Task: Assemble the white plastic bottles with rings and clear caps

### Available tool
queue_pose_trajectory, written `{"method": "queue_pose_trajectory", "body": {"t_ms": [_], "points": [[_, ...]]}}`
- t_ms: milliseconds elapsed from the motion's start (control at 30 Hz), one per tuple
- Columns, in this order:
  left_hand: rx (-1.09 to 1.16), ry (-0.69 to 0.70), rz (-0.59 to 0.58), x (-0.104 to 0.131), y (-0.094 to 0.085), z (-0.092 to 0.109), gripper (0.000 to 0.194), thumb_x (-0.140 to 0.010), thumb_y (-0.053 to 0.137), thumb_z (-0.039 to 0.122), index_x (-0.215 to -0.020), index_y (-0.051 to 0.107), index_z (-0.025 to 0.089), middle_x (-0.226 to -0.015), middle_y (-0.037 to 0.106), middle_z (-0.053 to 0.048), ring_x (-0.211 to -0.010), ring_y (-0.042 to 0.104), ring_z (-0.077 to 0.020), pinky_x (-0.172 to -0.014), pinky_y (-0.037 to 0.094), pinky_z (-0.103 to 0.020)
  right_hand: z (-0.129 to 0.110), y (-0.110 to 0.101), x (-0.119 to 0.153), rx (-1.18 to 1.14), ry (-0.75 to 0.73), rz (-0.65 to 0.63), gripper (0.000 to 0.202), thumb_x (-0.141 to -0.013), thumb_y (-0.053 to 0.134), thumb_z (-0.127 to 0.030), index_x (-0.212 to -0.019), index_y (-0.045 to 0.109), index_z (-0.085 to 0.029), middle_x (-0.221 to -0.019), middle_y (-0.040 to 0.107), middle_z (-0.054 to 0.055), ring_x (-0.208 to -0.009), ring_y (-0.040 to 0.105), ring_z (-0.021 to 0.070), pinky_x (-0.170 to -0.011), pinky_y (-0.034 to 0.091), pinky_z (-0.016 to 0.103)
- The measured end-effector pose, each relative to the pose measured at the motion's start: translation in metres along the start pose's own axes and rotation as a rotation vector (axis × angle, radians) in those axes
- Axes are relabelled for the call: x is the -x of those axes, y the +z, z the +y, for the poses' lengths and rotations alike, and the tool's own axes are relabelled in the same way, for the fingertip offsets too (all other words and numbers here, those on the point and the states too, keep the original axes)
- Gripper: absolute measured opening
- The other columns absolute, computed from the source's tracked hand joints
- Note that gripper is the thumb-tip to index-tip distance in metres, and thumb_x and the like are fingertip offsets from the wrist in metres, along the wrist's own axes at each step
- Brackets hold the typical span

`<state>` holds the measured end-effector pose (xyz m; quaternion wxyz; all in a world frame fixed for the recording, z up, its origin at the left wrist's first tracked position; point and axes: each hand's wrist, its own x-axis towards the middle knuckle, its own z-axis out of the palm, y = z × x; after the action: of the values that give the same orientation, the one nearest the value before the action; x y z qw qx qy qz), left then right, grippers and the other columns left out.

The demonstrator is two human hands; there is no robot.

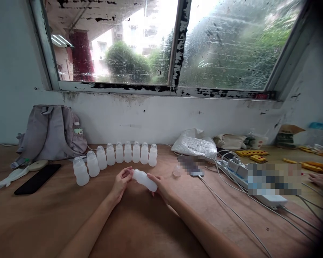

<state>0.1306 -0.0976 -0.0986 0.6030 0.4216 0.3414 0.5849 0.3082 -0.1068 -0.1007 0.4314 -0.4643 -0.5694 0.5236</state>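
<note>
One waisted, frosted bottle [145, 180] of milky plastic tilts between the hands, above the table. The left hand [122, 182] has its fingertips drawn together at the neck; the right hand [161, 187] curls its fingers closed around the base end. Beyond, nine translucent bottles [127, 154] stand upright in a curved row. A clear cup-like piece [177, 171] sits rightward, before a crinkled silvery bag [195, 144]. The smooth brown table [56, 218] meets a scuffed pale wall [129, 118] under a streaky window [218, 53].
</note>
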Motion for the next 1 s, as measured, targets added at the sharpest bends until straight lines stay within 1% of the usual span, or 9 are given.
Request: {"method": "queue_pose_trajectory", "body": {"t_ms": [167, 300, 367, 433, 533, 600, 667, 767, 1000], "points": [[-0.087, -0.108, -0.104, 0.003, -0.001, -0.005, 0.041, -0.064, 0.066, 0.039, -0.097, 0.061, 0.014, -0.098, 0.061, -0.010, -0.086, 0.057, -0.0168, -0.075, 0.043, -0.025, -0.005, 0.002, 0.007, 0.204, -0.160, 0.133, 0.039, -0.066, 0.057, -0.051, -0.082, 0.060, -0.015, -0.073, 0.059, 0.004, -0.054, 0.052, 0.0107, -0.036, 0.034, 0.017], [-0.055, -0.032, -0.141, 0.002, -0.001, -0.004, 0.044, -0.062, 0.069, 0.035, -0.099, 0.060, 0.014, -0.102, 0.060, -0.009, -0.092, 0.055, -0.0180, -0.080, 0.042, -0.026, -0.007, 0.002, 0.007, 0.020, 0.100, -0.060, 0.046, -0.073, 0.044, -0.055, -0.086, 0.056, -0.013, -0.055, 0.053, 0.001, -0.036, 0.043, 0.0077, -0.027, 0.023, 0.018], [-0.012, -0.022, -0.137, 0.002, 0.001, -0.002, 0.046, -0.060, 0.070, 0.034, -0.101, 0.059, 0.015, -0.102, 0.060, -0.009, -0.092, 0.055, -0.0182, -0.080, 0.042, -0.027, -0.008, 0.002, 0.007, -0.026, 0.129, -0.102, 0.047, -0.074, 0.042, -0.055, -0.090, 0.054, -0.012, -0.055, 0.052, 0.000, -0.035, 0.042, 0.0074, -0.027, 0.024, 0.018], [0.052, -0.033, -0.139, 0.003, 0.003, -0.001, 0.047, -0.061, 0.069, 0.034, -0.102, 0.058, 0.015, -0.100, 0.060, -0.008, -0.091, 0.056, -0.0179, -0.080, 0.042, -0.027, -0.009, 0.004, 0.008, 0.062, 0.040, -0.043, 0.045, -0.074, 0.045, -0.054, -0.091, 0.054, -0.013, -0.058, 0.053, 0.000, -0.040, 0.046, 0.0084, -0.031, 0.031, 0.018], [0.142, -0.150, -0.137, 0.005, 0.007, -0.003, 0.043, -0.066, 0.064, 0.042, -0.099, 0.057, 0.016, -0.093, 0.062, -0.008, -0.085, 0.059, -0.0178, -0.075, 0.045, -0.027, -0.007, 0.009, 0.011, 0.350, -0.278, 0.082, 0.038, -0.068, 0.057, -0.047, -0.093, 0.054, -0.017, -0.078, 0.059, 0.003, -0.065, 0.056, 0.0140, -0.054, 0.045, 0.024], [0.198, -0.234, -0.084, 0.007, 0.012, -0.006, 0.043, -0.067, 0.061, 0.047, -0.096, 0.056, 0.016, -0.088, 0.063, -0.008, -0.081, 0.060, -0.0185, -0.069, 0.047, -0.028, -0.004, 0.014, 0.014, 0.533, -0.464, 0.110, 0.038, -0.065, 0.062, -0.040, -0.094, 0.053, -0.019, -0.091, 0.059, 0.005, -0.082, 0.056, 0.0176, -0.070, 0.044, 0.028], [0.250, -0.230, 0.037, 0.010, 0.018, -0.009, 0.039, -0.064, 0.064, 0.044, -0.090, 0.056, 0.016, -0.084, 0.064, -0.008, -0.077, 0.061, -0.0179, -0.067, 0.048, -0.027, 0.000, 0.019, 0.017, 0.659, -0.531, 0.103, 0.039, -0.065, 0.062, -0.037, -0.098, 0.051, -0.019, -0.096, 0.059, 0.007, -0.086, 0.055, 0.0195, -0.073, 0.043, 0.031], [0.260, -0.176, 0.211, 0.012, 0.026, -0.013, 0.025, -0.061, 0.069, 0.032, -0.074, 0.058, 0.014, -0.074, 0.064, -0.005, -0.068, 0.060, -0.0148, -0.064, 0.048, -0.024, 0.003, 0.026, 0.022, 0.733, -0.537, 0.093, 0.036, -0.069, 0.058, -0.036, -0.100, 0.048, -0.020, -0.095, 0.059, 0.007, -0.082, 0.057, 0.0197, -0.069, 0.043, 0.030], [0.134, -0.122, 0.274, 0.015, 0.027, -0.015, 0.015, -0.059, 0.061, 0.027, -0.058, 0.061, 0.012, -0.062, 0.062, -0.002, -0.057, 0.058, -0.0132, -0.054, 0.046, -0.024, -0.002, 0.031, 0.025, 0.513, -0.389, 0.084, 0.026, -0.071, 0.057, -0.040, -0.088, 0.054, -0.021, -0.079, 0.061, 0.001, -0.071, 0.056, 0.0160, -0.062, 0.041, 0.025]]}}
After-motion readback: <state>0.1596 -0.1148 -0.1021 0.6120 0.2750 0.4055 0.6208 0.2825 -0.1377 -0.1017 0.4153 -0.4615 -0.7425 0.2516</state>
